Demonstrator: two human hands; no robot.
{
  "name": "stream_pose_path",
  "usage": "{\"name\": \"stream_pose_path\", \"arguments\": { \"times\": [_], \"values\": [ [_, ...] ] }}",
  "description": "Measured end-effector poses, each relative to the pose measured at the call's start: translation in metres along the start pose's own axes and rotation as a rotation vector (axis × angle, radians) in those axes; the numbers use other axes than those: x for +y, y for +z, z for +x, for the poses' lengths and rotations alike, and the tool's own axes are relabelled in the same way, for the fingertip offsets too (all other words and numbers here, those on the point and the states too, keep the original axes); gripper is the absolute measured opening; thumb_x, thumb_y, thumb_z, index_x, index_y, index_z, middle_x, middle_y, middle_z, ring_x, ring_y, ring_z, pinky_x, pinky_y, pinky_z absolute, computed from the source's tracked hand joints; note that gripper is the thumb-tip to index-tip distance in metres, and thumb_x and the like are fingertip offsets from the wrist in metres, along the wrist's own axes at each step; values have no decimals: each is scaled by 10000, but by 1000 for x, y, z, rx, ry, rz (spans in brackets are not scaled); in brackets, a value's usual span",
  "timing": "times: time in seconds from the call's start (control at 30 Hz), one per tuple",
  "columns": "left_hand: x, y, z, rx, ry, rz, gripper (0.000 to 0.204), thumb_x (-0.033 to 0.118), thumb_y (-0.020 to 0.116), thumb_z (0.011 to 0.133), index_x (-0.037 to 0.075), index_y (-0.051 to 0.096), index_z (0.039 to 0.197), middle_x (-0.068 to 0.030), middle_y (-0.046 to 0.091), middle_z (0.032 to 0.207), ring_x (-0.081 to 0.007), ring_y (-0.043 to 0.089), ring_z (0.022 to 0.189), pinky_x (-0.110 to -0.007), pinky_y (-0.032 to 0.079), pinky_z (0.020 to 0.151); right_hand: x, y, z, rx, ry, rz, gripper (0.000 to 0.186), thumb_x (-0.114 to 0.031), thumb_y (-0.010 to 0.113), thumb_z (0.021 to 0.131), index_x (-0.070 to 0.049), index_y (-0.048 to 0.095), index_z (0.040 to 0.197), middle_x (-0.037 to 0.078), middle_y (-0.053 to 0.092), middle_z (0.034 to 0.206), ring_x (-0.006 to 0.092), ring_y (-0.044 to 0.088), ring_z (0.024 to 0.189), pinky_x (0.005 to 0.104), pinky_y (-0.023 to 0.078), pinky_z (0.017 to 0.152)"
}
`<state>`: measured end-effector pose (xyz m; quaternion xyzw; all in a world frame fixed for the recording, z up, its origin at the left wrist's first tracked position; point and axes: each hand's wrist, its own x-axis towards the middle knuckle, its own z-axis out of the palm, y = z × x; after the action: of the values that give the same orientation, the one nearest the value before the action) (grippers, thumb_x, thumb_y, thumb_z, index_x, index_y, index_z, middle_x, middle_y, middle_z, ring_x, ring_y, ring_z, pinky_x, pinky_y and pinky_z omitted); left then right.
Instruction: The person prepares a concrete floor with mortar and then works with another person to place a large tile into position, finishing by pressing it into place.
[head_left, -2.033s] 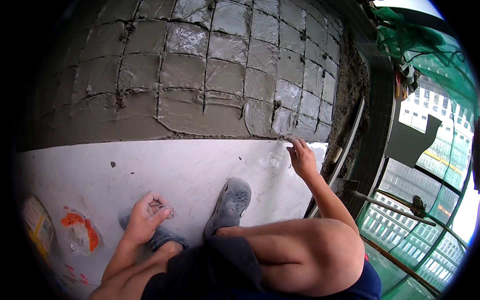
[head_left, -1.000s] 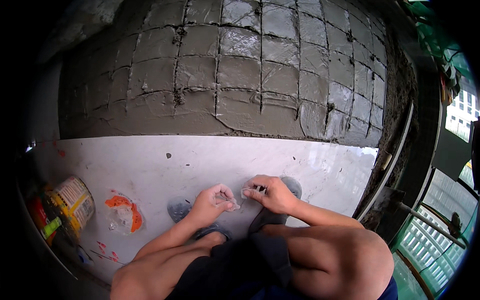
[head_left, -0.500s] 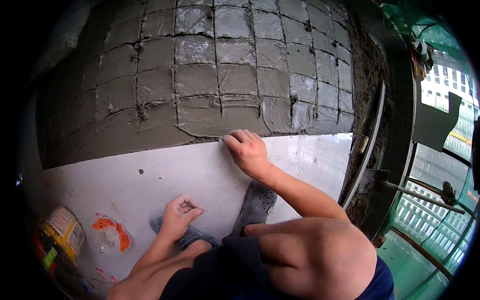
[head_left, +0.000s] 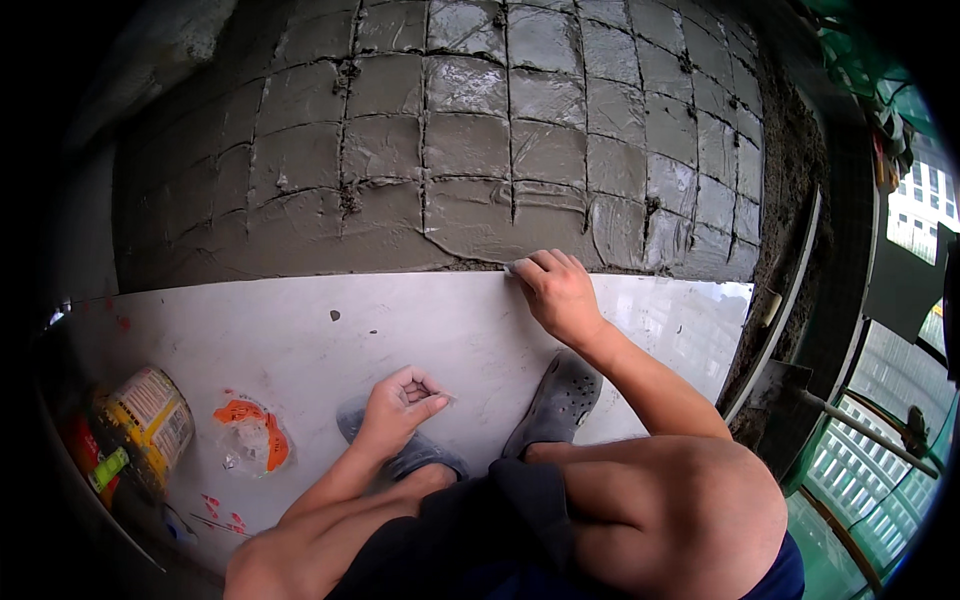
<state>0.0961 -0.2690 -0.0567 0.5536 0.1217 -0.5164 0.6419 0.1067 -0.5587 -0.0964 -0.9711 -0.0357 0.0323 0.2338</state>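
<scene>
Head camera gave me the person's right hand (head_left: 562, 290) at the far edge of a broad, glossy white tile (head_left: 450, 320), fingertips down where that edge met a bed of wet grey mortar (head_left: 465, 145) scored into squares. Its fingers were bunched together, but from my distance I could not tell whether they gripped anything. Nearer the person's body, I saw the left hand (head_left: 403, 400) above the tile, thumb and fingers pinched on a small, thin, translucent piece (head_left: 450, 398), too fine for me to make out its shape. Two dark grey clogs with round holes (head_left: 562, 400) stood on the tile, one partly hidden by the left hand. Off to the left, I made out a clear plastic bag with orange print (head_left: 274, 440) lying on the tile, and beyond it a yellow-and-white cylindrical tub (head_left: 160, 415). Along the right side ran a strip of rough, dark rubble (head_left: 795, 150).
</scene>
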Motion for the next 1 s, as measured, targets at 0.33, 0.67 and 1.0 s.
{"name": "stream_pose_path", "arguments": {
  "times": [0.33, 0.67, 1.0],
  "values": [
    [17, -21, -3, 149, 52, 82, 210, 77, 675, 847, -7, 598, 1023, -33, 617, 872, -87, 570, 806, -220, 477, 739, -1, -2, 18, -222, 75, 3, 165, -55, 518, 812, -87, 657, 895, 119, 614, 890, 322, 583, 868, 410, 464, 763],
    [92, -117, 41, 698, 576, 713, 80, 26, 606, 853, 6, 589, 928, -89, 652, 828, -156, 639, 770, -278, 501, 686, -34, -24, 2, 22, 50, 107, 231, -18, 615, 772, -48, 612, 1001, 123, 585, 936, 308, 563, 848, 390, 459, 751],
    [90, -107, 63, 660, 860, 1396, 148, -28, 660, 712, 30, 653, 848, -108, 658, 821, -287, 594, 777, -370, 482, 701, -54, -21, -98, -188, 162, 483, 141, -26, 669, 757, -51, 650, 894, 106, 613, 822, 301, 594, 707, 370, 493, 636]
  ]
}}
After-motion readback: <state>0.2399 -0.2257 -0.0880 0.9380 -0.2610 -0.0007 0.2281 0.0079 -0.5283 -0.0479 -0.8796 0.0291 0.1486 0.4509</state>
